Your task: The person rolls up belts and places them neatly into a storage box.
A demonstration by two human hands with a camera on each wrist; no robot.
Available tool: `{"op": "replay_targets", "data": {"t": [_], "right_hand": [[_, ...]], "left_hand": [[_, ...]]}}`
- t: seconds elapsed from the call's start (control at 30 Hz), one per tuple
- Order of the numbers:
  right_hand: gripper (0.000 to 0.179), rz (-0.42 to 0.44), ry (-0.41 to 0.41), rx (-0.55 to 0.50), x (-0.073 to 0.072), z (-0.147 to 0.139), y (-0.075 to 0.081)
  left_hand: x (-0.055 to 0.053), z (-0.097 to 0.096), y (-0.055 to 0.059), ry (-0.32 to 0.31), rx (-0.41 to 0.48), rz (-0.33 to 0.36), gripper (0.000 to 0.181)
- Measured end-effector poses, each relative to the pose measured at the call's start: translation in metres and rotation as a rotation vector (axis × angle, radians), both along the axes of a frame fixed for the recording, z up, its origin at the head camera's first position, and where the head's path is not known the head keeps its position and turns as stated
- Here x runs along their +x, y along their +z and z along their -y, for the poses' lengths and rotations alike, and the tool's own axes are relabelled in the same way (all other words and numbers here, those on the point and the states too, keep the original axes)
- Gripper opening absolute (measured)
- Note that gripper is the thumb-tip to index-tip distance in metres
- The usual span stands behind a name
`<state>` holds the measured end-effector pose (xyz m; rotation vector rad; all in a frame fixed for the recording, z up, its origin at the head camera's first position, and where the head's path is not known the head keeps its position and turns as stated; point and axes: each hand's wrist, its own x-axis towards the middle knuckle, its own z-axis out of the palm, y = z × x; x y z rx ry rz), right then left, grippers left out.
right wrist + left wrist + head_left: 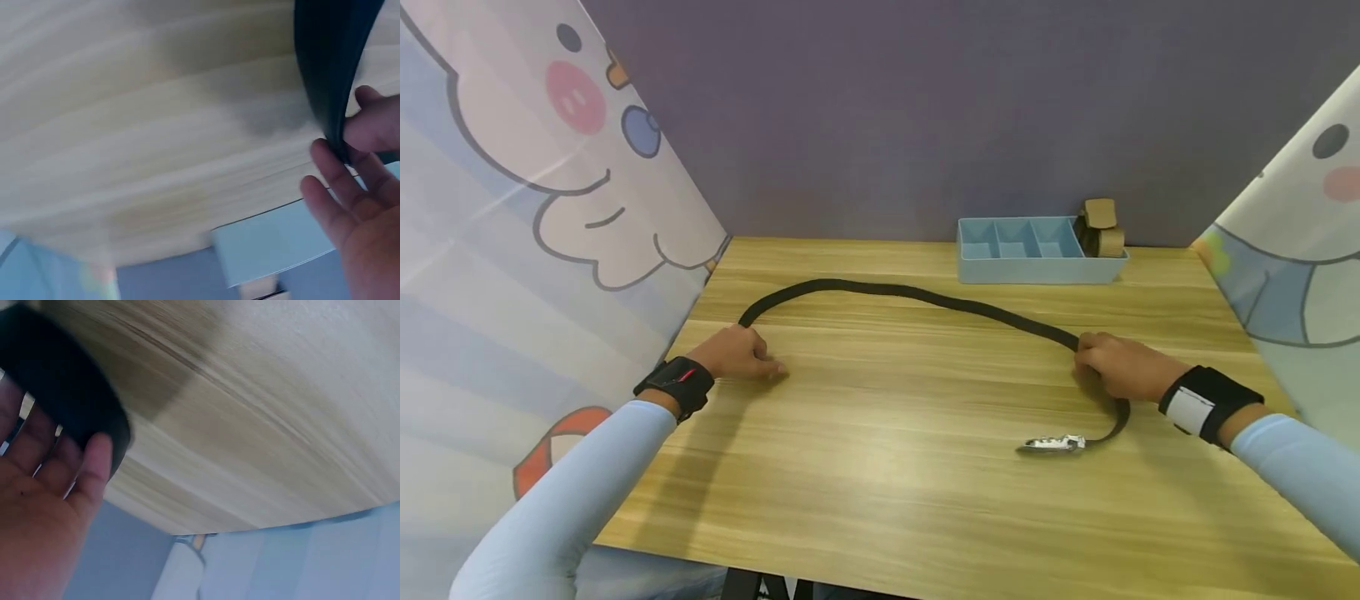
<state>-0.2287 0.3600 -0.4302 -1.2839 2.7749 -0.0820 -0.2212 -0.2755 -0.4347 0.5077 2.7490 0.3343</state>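
Cartoon-printed left cloth [490, 250], cropped by the frame, meets a grey wall [880, 100] behind a wood-grain table [880, 500] whose near edge runs out of view. Up from the lower left comes a pale blue left sleeve [572, 492], cut off at the elbow, then a black left band [677, 385] whose small red mark is too tiny to read. Back upward and low over the table, the left hand [737, 354] holds a black belt [887, 290]; its wrist view shows fingers behind the strap and one digit lapping it, though whether the strap's end is there I cannot tell. Between the hands the belt arches toward the wall. Beyond its right half stands a light blue tray [1037, 271] with compartments, the right end filled by brown things [1101, 215] hard to make out. Nearer, the belt's silver buckle [1052, 444] lies on the table, its detail lost in glare. Stretched in from the right, the right hand [1123, 365] pinches the belt between thumb and fingers, covering a bit of it; below, the strap curls back to the buckle. Last come the black right band [1225, 408] with a white patch, the right sleeve [1307, 475] and the right cloth [1337, 283], these two cropped
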Motion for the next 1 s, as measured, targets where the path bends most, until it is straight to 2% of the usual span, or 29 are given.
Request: {"op": "replay_targets", "data": {"t": [0.17,0.3,0.4,0.5,0.53,0.6,0.7,0.77,0.83,0.93,1.0], "right_hand": [[0.041,-0.128,0.03,0.086,-0.014,-0.031,-0.002],[0.036,-0.217,0.057,0.069,-0.024,-0.05,-0.006],[0.03,-0.274,0.053,0.024,-0.028,-0.054,-0.008],[0.025,-0.297,0.065,-0.053,-0.022,-0.04,-0.004],[0.022,-0.256,0.059,-0.075,-0.017,-0.032,-0.001],[0.017,-0.085,0.039,-0.11,-0.001,-0.014,0.007],[0.019,0.254,-0.029,-0.133,0.023,0.002,0.011],[0.031,0.417,-0.079,-0.107,0.038,0.004,0.012],[0.037,0.459,-0.078,-0.078,0.05,0.0,0.009],[0.034,0.445,-0.077,-0.045,0.057,-0.009,0.004],[0.03,0.426,-0.068,-0.047,0.057,-0.015,0.001]], "left_hand": [[0.013,-0.01,0.008,-0.022,0.001,0.156,0.05],[0.024,-0.02,0.012,-0.066,0.013,0.197,0.046],[0.033,-0.029,0.014,-0.102,0.011,0.166,0.045],[0.041,-0.038,0.013,-0.146,-0.031,0.046,0.049],[0.044,-0.042,0.013,-0.167,-0.044,-0.007,0.05],[0.047,-0.049,0.011,-0.209,-0.055,-0.096,0.05],[0.047,-0.062,0.01,-0.27,-0.04,-0.151,0.043],[0.045,-0.071,0.009,-0.31,-0.023,-0.176,0.028],[0.042,-0.081,0.008,-0.365,-0.021,-0.227,0.008],[0.037,-0.094,0.008,-0.479,-0.043,-0.324,0.023],[0.034,-0.101,0.008,-0.54,-0.105,-0.351,0.027]]}}
